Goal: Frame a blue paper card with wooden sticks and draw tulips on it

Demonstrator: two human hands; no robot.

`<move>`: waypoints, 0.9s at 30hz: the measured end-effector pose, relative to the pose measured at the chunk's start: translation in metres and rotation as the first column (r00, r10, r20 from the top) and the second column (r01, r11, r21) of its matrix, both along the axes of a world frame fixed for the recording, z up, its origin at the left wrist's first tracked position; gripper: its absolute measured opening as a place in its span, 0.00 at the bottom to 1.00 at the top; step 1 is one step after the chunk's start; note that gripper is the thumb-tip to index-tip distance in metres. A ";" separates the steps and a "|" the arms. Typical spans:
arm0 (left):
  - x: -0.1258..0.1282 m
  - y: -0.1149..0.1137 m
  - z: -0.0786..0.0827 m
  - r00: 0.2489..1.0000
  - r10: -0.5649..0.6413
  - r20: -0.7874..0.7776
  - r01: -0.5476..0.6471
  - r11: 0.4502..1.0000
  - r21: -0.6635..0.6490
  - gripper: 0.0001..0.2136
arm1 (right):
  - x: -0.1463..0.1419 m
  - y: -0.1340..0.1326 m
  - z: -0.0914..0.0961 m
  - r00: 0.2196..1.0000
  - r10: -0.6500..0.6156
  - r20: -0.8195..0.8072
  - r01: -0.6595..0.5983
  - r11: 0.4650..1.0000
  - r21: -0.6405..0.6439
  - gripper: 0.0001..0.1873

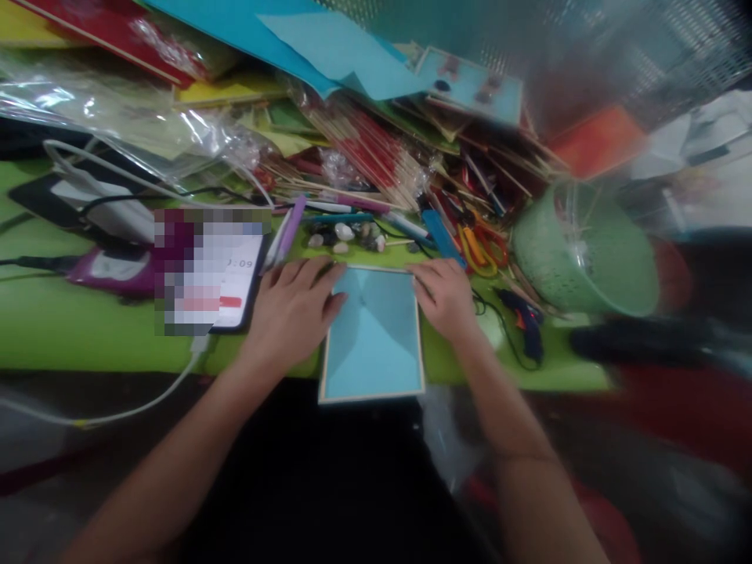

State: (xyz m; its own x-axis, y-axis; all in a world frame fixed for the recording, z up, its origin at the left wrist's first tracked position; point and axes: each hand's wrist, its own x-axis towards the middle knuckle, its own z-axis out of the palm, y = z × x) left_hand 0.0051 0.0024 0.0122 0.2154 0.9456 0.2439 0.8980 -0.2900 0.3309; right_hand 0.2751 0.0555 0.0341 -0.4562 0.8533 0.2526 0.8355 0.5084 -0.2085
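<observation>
A light-blue rectangular panel (374,337) edged with thin pale wooden strips lies at the table's front edge. Its near end juts out past the edge. At its far left corner is my left hand (294,301), with the index finger on the corner and the thumb along the side. My right hand (447,298) pinches the far right corner between thumb and fingers. Just beyond the panel lies a group of small pebbles (344,233). Scissors with yellow-orange handles (477,247) lie past my right hand.
A phone (240,274) with a lit screen lies left, near a purple power strip (111,270) and cables. To the right are a glue gun (527,321) and a green basket (587,251). Wooden sticks (376,157), pens, plastic wrap and coloured sheets pile up behind.
</observation>
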 end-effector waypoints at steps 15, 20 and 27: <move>-0.001 0.004 -0.001 0.998 -0.028 0.059 0.029 0.999 -0.024 0.24 | 0.024 -0.083 0.031 0.995 0.001 0.098 0.013 0.990 -0.137 0.23; -0.001 0.000 0.003 0.999 -0.002 0.047 0.002 1.000 -0.011 0.22 | 0.026 -0.105 0.020 0.977 -0.099 0.189 0.132 0.977 -0.169 0.27; -0.010 -0.028 0.011 1.000 0.003 0.028 -0.003 1.000 0.006 0.18 | 0.029 -0.093 0.013 0.989 -0.064 0.136 0.087 0.982 -0.168 0.23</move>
